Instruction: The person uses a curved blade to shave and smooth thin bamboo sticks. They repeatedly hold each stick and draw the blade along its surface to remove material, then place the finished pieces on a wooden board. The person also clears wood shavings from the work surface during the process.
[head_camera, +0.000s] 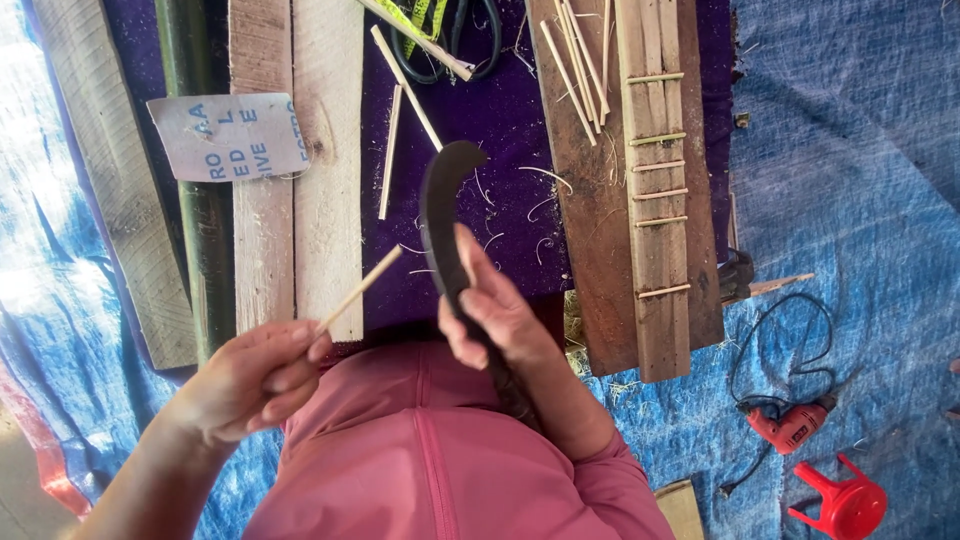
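Taking the curved dark blade (446, 215) as the landmark, the scene runs like this from left to right.

Far left of the blade, weathered planks (128, 200) and a green bamboo pole (205, 240) lie on a blue tarpaulin (860, 200), with a sheet of sandpaper (232, 135) resting across the pole and the pale boards (298, 220) beside it.

Below and left of the blade, the left hand (255, 380) is closed in a pinch around the lower end of a thin bamboo stick (362, 288). The stick's long axis slants up and to the right, so its free tip points toward the blade and stops just short of it; the two are near but not touching.

The right hand (495, 305) is wrapped around the blade's handle, thumb laid up along the dark metal, with the hooked tip rising away from the person over the purple cloth (500, 120). This hand is the one on the blade; the left is the one on the stick, and the gap between stick tip and cutting edge lies between them.

Above the blade lie loose splints (392, 150) and scissors (470, 40). Right of it, a brown board (655, 200) carries short sticks laid crosswise like rungs. Farther right, low on the tarpaulin, sit a red drill (792, 425) with its cord and a small red stool (848, 505).
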